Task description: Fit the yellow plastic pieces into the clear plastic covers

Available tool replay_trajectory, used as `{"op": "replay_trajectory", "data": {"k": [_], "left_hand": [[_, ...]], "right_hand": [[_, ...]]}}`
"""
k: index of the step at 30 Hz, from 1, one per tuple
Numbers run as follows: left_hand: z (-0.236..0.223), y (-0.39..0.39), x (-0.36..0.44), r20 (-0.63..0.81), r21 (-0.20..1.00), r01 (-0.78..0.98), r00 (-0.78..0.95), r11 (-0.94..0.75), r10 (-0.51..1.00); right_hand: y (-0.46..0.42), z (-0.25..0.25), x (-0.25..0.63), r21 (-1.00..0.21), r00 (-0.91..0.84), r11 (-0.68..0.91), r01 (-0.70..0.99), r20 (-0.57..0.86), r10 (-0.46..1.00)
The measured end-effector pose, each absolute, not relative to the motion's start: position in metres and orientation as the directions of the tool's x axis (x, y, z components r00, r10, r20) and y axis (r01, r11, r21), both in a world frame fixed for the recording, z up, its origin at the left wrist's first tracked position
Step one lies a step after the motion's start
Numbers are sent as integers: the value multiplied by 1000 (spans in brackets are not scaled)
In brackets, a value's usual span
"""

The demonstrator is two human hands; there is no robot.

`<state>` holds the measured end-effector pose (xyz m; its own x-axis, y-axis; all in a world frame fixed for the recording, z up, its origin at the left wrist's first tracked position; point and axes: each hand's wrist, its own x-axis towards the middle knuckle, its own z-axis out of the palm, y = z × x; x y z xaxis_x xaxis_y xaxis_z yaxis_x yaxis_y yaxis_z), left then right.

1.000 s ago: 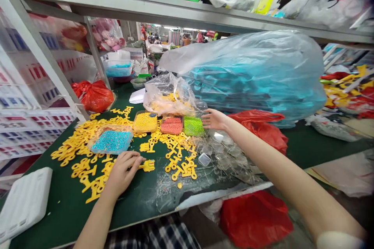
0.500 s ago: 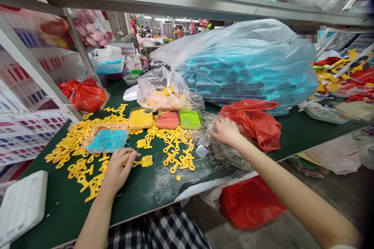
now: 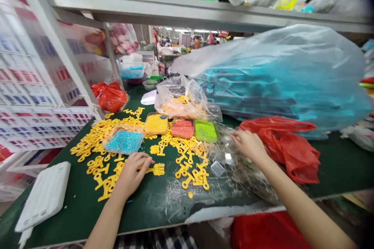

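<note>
Clearly, bare tabletop separates left hand, at yellow fork, from front edge.

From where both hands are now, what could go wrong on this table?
The left hand is close to the open tray of blue beads, so a careless lift might knock it and spill beads among the yellow pieces.

The right hand is at the heap of clear plastic; pulling there could drag the heap against the green bead tray.

The small yellow disc lies loose towards the front edge and might get brushed off.
</note>
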<state>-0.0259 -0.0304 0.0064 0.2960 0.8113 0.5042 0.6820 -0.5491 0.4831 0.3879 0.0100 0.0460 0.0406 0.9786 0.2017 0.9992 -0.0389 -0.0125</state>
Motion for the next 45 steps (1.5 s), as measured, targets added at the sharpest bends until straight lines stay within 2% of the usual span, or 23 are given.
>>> {"op": "replay_trajectory", "data": {"k": [2,4,6,8,11,15,18,21,24,27,32,37,41,43,45], "left_hand": [[4,-32,-25,511,487,678,290,-550,809],[2,-33,-24,516,486,677,288,-552,807],[1,-34,-24,522,486,675,285,-555,804],[2,-35,-24,523,492,675,275,-549,807],[4,-37,-22,515,503,674,268,-541,814],[3,-37,-17,537,491,672,268,-555,800],[1,-35,-14,609,431,670,278,-604,743],[2,-32,-11,653,318,665,362,-675,665],[8,-31,-9,696,188,648,442,-738,566],[15,-34,-6,759,108,636,443,-764,476],[20,-39,-5,830,16,684,398,-729,391],[18,-42,-1,772,-61,688,492,-723,403],[17,-45,1,740,-87,662,543,-744,397],[17,-47,0,776,-119,675,521,-728,356],[18,-48,-2,825,-157,704,478,-692,300]], "right_hand": [[11,52,375,-54,11,4,999,277,961],[10,56,349,-314,-32,139,939,324,946],[7,57,313,-573,-148,303,762,301,942],[4,54,271,-676,-273,395,622,285,919],[6,45,216,-689,-427,474,549,256,867],[10,28,177,-658,-488,511,554,241,839],[7,19,173,-652,-523,541,531,249,815],[1,17,179,-688,-546,551,473,262,796],[-4,18,185,-748,-563,531,399,257,785],[-7,19,187,-823,-583,488,289,253,772],[-8,20,187,-904,-610,395,161,224,760],[-8,20,185,-927,-596,325,187,156,788],[-9,19,184,-963,-650,248,103,124,750],[-11,20,184,-976,-677,213,47,126,725],[-12,21,186,-965,-679,261,40,165,716]]}}
